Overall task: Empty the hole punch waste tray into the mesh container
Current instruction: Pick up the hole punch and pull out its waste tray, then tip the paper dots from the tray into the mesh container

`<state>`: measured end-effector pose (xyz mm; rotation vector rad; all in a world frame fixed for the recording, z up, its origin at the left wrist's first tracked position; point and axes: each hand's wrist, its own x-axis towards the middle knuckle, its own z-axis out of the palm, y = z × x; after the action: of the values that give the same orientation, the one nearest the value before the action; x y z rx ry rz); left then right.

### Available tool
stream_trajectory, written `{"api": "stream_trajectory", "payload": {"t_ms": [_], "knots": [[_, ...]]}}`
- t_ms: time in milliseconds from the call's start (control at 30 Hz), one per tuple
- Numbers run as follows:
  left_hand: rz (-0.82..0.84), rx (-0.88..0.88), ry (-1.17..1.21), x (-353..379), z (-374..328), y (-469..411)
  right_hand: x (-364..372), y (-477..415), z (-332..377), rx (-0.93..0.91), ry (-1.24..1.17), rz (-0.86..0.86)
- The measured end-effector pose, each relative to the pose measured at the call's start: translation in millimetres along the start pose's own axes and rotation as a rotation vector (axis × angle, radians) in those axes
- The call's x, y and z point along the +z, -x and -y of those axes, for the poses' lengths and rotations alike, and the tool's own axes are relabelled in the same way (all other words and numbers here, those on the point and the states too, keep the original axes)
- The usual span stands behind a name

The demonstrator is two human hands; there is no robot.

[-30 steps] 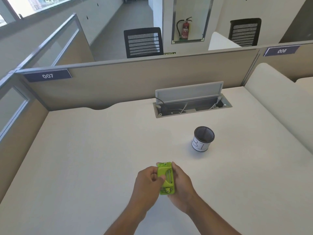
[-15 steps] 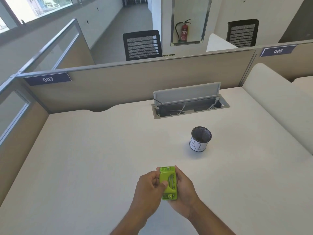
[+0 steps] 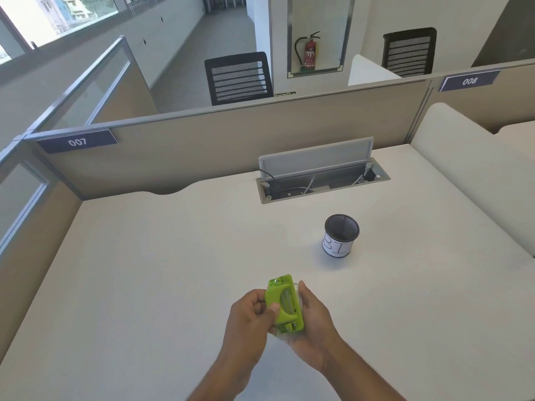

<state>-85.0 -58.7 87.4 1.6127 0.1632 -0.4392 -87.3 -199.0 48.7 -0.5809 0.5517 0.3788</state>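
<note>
White desk (image 3: 144, 270), open cable tray (image 3: 321, 180), beige partition (image 3: 202, 151), two black chairs (image 3: 238, 78), fire extinguisher (image 3: 309, 52)

Two bare forearms reach in from the lower edge of the frame, uncovered to the wrist. The left hand (image 3: 249, 316) and right hand (image 3: 314, 328) carry no gloves; any ring or watch cannot be made out.

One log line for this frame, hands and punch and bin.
phase: pre-dump | left hand: gripping hole punch | right hand: cradling it | mesh container: upright on desk, apart, beyond the hands
</note>
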Motion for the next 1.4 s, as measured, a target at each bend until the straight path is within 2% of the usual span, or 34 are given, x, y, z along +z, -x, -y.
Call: {"api": "stream_trajectory", "payload": {"t_ms": [600, 667, 800, 1033, 1400], "knots": [[0.195, -0.111, 0.706, -53.4, 11.5, -13.7, -13.0, -6.7, 4.8, -0.027, 0.05, -0.04], [0.203, -0.093, 0.664, -54.7, 11.4, -14.2, -11.8, -6.5, 5.1, -0.031, 0.055, -0.039], [0.047, -0.103, 0.496, -51.9, 15.4, -24.0, -9.8, -4.8, 8.6, -0.043, 0.052, -0.03], [-0.097, -0.137, 0.234, -57.4, 31.5, -56.0, -11.1, -2.9, 13.8, -0.055, 0.048, -0.048], [-0.074, -0.118, -0.174, -66.0, 47.9, -99.7, -18.4, -6.2, 16.1, -0.06, 0.015, -0.04]]}}
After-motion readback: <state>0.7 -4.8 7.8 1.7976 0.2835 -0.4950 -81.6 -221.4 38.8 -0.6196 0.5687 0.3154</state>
